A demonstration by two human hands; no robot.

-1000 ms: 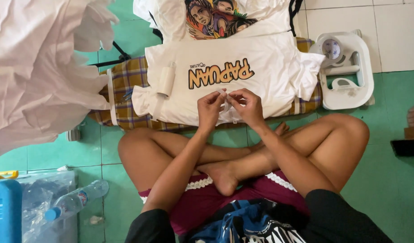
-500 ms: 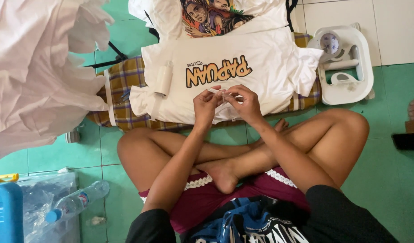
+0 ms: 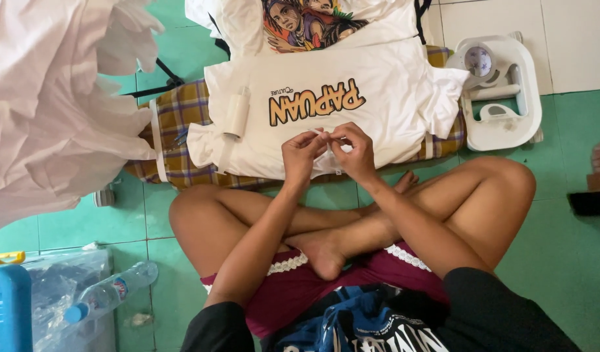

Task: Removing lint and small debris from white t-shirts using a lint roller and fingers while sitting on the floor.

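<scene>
I sit cross-legged on a green tiled floor. My left hand [image 3: 301,154] and my right hand [image 3: 356,148] meet fingertip to fingertip just above the near edge of a folded white t-shirt [image 3: 391,104] with orange lettering. Both pinch a small thin whitish piece between them; what it is I cannot tell. The shirt lies on a plaid cloth [image 3: 176,114]. A white roll [image 3: 236,112] rests on the shirt's left part. A second white shirt with a colourful portrait print [image 3: 306,23] lies beyond it.
A white plastic holder with a small round object [image 3: 502,91] stands at the right of the shirts. A pile of white fabric [image 3: 46,98] fills the upper left. A clear bin, a plastic bottle [image 3: 108,292] and a blue container [image 3: 7,306] sit lower left.
The view has shifted slightly, and the shirts appear a little lower and closer. My hands stay together over the shirt's near edge, fingers still pinching.
</scene>
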